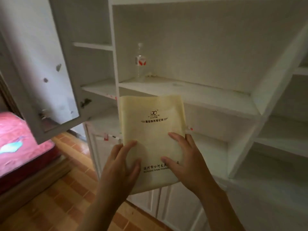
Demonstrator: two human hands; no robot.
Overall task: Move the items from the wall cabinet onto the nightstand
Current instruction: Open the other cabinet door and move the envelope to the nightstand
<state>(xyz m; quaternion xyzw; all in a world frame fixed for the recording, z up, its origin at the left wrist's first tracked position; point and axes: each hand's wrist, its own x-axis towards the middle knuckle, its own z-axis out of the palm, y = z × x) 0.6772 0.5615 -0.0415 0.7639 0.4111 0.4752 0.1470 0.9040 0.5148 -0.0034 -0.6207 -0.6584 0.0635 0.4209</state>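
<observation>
In front of the white wall cabinet [183, 47], at the middle of the view, both hands hold up a pale yellow notebook [152, 130]. It is a soft-covered, upright rectangle whose cover bows slightly, with a small dark logo reading XINHE near the top, a line of printed characters under it, and another line of characters with Latin lettering near the bottom, partly hidden by the hands. The left hand [120, 165] grips its lower left edge at about 7 o'clock of the cover, thumb laid across the front and fingers pressed together along the side. The right hand [188, 162] grips the lower right edge at about 5 o'clock, thumb and forefinger spread on the front face, the other fingers hidden behind. The notebook is in the air, clear of the shelf.

Toward 12 o'clock from the notebook, a clear plastic bottle [140, 61] with a red and white label stands upright on the left end of the cabinet's wide shelf. At 10 o'clock the cabinet door [50, 67] hangs open, its paint chipped. At 9 o'clock lies a red mattress [20, 139], beside an orange tiled floor [55, 194].
</observation>
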